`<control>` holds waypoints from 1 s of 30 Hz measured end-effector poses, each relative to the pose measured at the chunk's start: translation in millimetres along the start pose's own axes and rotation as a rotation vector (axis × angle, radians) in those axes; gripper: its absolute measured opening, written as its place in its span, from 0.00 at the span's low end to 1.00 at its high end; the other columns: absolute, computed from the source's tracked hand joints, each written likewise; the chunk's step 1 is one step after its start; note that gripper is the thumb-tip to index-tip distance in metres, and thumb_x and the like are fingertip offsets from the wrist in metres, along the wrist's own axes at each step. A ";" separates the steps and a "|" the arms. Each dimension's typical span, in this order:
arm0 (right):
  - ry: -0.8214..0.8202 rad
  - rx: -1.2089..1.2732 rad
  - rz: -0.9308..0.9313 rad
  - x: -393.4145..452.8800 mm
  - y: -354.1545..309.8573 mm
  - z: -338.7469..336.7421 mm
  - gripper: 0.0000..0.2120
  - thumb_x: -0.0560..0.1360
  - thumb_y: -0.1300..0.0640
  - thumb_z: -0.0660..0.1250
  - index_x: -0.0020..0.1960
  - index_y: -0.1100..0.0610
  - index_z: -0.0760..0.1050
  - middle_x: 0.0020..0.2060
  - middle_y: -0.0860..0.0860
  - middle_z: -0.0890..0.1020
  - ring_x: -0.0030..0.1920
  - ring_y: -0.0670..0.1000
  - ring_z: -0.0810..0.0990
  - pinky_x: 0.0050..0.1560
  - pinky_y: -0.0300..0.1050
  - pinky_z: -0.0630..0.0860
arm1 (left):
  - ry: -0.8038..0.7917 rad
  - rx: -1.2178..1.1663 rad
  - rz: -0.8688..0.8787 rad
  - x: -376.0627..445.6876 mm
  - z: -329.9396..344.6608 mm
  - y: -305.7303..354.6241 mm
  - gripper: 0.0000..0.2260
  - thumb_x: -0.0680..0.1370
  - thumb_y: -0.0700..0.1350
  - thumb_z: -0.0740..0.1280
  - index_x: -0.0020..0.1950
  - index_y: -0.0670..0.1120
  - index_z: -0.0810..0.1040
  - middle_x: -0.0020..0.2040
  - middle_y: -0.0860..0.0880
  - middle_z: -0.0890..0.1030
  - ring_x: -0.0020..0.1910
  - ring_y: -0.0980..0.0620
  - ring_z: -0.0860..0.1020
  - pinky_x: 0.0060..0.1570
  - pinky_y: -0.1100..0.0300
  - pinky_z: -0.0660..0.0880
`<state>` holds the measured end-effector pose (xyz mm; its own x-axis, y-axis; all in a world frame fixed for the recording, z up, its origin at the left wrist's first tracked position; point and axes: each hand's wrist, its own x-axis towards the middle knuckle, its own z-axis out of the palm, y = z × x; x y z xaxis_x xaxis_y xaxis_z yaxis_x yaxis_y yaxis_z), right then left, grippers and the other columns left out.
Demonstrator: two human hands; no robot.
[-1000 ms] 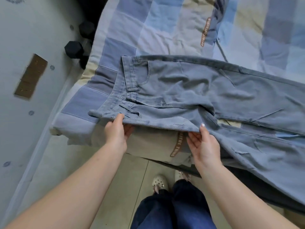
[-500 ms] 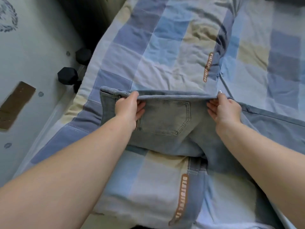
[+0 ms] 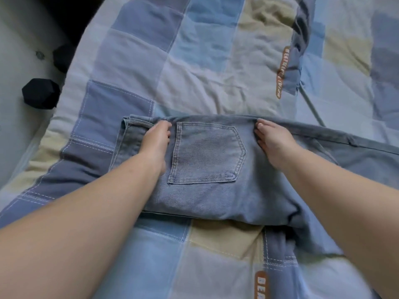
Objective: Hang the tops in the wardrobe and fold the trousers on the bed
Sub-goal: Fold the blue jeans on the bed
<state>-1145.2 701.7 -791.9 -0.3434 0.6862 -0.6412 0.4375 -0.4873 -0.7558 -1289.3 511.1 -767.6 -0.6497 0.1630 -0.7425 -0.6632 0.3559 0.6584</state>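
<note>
Jeans point(image 3: 216, 190) doubled lengthwise on bed point(image 3: 194, 72), far fold pinched by left hand point(image 3: 154, 143) and right hand point(image 3: 274, 143); next, probably, legs folded toward waist.

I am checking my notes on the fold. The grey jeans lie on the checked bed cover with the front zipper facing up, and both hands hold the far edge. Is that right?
Not quite. The head view shows a back pocket facing up, not the front zipper. The rest holds: the grey jeans lie on the checked bed cover, and the left hand and right hand hold the far edge.
</note>
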 end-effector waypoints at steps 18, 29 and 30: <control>0.275 -0.126 -0.198 -118.4 73.4 -226.4 0.13 0.78 0.64 0.59 0.43 0.48 0.74 0.39 0.44 0.79 0.41 0.45 0.81 0.51 0.51 0.76 | -0.158 0.358 0.256 -156.6 127.5 -69.3 0.10 0.79 0.37 0.58 0.45 0.47 0.76 0.42 0.51 0.79 0.39 0.56 0.77 0.38 0.65 0.71; 0.201 -0.702 -0.063 -203.6 206.1 -497.6 0.10 0.77 0.63 0.62 0.54 0.53 0.78 0.53 0.51 0.77 0.50 0.48 0.77 0.46 0.39 0.66 | -0.378 0.449 -0.161 -313.7 290.0 -272.9 0.07 0.79 0.40 0.60 0.46 0.50 0.75 0.45 0.52 0.80 0.45 0.55 0.78 0.43 0.60 0.72; 0.156 -0.773 -0.080 -206.6 214.5 -514.3 0.12 0.77 0.64 0.62 0.56 0.54 0.78 0.55 0.51 0.77 0.53 0.50 0.77 0.50 0.39 0.68 | -0.367 0.460 -0.207 -322.0 301.4 -291.2 0.05 0.79 0.41 0.61 0.48 0.50 0.74 0.46 0.52 0.79 0.46 0.55 0.77 0.42 0.60 0.72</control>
<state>-553.0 733.1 -753.2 -0.3025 0.7991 -0.5196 0.8894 0.0407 -0.4552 -775.0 632.3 -757.4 -0.3001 0.3247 -0.8969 -0.4811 0.7604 0.4362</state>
